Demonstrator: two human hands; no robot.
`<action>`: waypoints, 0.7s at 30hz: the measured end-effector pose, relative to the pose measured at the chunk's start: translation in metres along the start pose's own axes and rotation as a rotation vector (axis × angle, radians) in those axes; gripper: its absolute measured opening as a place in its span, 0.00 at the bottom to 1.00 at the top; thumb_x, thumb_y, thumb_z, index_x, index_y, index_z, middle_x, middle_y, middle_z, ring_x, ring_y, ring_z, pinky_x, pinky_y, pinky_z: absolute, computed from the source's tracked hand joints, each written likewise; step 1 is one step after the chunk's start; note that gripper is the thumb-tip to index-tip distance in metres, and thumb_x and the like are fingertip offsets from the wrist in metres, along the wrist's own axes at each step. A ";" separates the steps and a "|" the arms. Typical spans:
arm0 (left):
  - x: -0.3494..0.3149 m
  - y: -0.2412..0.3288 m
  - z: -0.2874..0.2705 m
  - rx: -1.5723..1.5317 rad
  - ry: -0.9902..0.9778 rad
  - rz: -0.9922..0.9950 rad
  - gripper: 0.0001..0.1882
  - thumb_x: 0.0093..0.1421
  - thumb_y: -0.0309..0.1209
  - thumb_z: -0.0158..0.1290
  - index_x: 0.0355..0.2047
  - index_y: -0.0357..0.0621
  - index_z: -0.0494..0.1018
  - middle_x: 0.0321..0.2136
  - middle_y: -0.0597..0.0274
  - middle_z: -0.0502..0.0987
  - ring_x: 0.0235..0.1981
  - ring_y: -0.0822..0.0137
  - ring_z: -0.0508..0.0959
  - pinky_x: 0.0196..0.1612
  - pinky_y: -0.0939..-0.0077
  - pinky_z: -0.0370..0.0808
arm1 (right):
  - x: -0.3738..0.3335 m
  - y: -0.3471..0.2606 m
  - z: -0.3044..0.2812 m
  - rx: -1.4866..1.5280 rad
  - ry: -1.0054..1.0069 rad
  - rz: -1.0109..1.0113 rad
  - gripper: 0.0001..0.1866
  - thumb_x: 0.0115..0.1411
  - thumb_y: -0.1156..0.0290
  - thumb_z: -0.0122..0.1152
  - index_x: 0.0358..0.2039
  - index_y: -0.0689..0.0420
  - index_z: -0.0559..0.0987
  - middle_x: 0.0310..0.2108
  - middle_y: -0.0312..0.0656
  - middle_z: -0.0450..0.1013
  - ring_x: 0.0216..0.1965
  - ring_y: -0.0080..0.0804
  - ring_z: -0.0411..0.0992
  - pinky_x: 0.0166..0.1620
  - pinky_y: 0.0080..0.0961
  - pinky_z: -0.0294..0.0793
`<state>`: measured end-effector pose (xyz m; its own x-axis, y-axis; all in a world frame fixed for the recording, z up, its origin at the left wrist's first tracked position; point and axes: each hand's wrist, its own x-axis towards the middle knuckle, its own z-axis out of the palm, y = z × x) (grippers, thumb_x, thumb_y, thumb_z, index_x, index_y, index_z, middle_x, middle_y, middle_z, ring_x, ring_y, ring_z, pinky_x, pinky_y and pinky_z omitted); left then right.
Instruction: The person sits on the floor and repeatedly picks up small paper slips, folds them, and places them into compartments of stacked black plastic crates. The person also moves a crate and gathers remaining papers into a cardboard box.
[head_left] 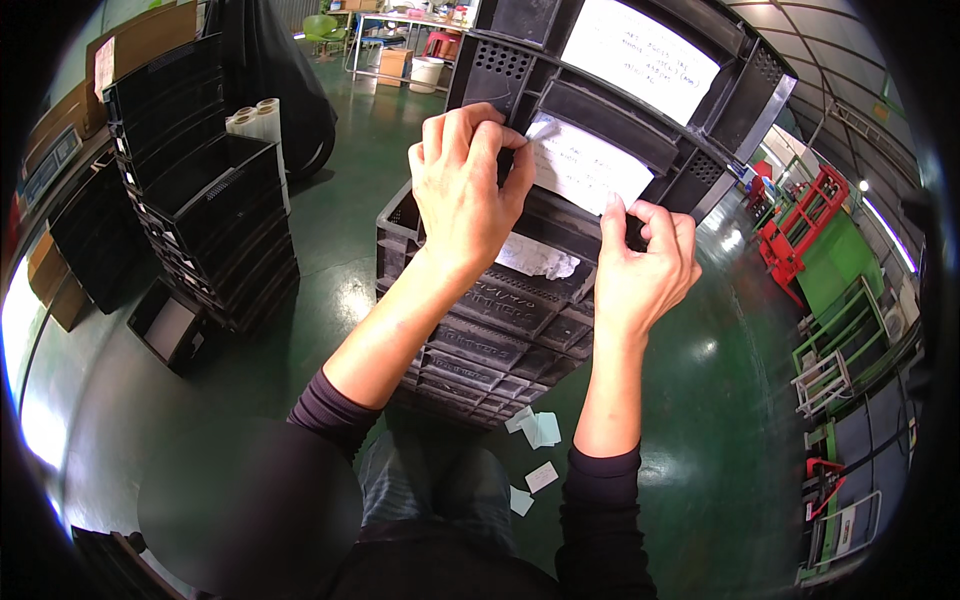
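A white handwritten label (585,165) lies against the side of a black plastic crate (608,112). My left hand (462,190) pinches its left end between thumb and fingers. At the lower right corner, the thumb and fingertips of my right hand (648,262) grip the same label. Higher on the crates sits a larger white sheet with writing (640,60), touched by neither hand. Just below my hands, a torn, wrinkled white paper (538,258) clings to a stack of black crates (490,345). Whether the label's back touches the crate is hard to see.
Several loose paper slips (541,430) lie on the green floor by my feet. Left stands another stack of black crates (240,245), with a small black bin (168,325) beside it. A white bucket (426,73) is far back; red lifting equipment (805,230) stands right.
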<state>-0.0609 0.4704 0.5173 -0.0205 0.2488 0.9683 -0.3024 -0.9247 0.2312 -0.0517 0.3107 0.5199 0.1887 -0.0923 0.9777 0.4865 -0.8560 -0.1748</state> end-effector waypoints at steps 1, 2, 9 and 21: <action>0.000 0.001 -0.001 0.017 -0.006 -0.005 0.11 0.47 0.27 0.64 0.29 0.44 0.72 0.40 0.60 0.73 0.42 0.58 0.72 0.43 0.66 0.70 | -0.001 -0.001 0.001 -0.020 0.011 0.008 0.10 0.47 0.61 0.71 0.24 0.48 0.78 0.24 0.30 0.65 0.27 0.30 0.68 0.35 0.33 0.60; 0.000 0.001 -0.002 0.001 -0.001 -0.030 0.13 0.47 0.28 0.64 0.30 0.43 0.71 0.40 0.59 0.72 0.42 0.57 0.72 0.43 0.66 0.70 | -0.003 -0.002 0.002 -0.036 0.024 0.018 0.10 0.47 0.61 0.72 0.25 0.49 0.79 0.25 0.31 0.65 0.28 0.30 0.69 0.34 0.34 0.61; 0.005 -0.008 -0.010 -0.046 0.011 -0.077 0.29 0.44 0.33 0.69 0.41 0.39 0.65 0.46 0.51 0.67 0.48 0.51 0.68 0.50 0.60 0.67 | -0.009 -0.003 0.003 0.009 0.006 0.184 0.18 0.45 0.58 0.74 0.31 0.52 0.76 0.29 0.35 0.65 0.32 0.35 0.69 0.36 0.37 0.63; 0.024 -0.006 0.004 -0.207 -0.133 -0.212 0.66 0.39 0.51 0.70 0.67 0.45 0.37 0.60 0.34 0.53 0.60 0.38 0.60 0.56 0.38 0.62 | 0.013 -0.001 0.019 0.175 0.137 0.173 0.59 0.45 0.45 0.72 0.65 0.64 0.48 0.62 0.62 0.52 0.65 0.57 0.51 0.63 0.50 0.55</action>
<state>-0.0556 0.4808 0.5392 0.1845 0.3775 0.9074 -0.4746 -0.7743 0.4186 -0.0333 0.3197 0.5300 0.1705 -0.3070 0.9363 0.5992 -0.7221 -0.3459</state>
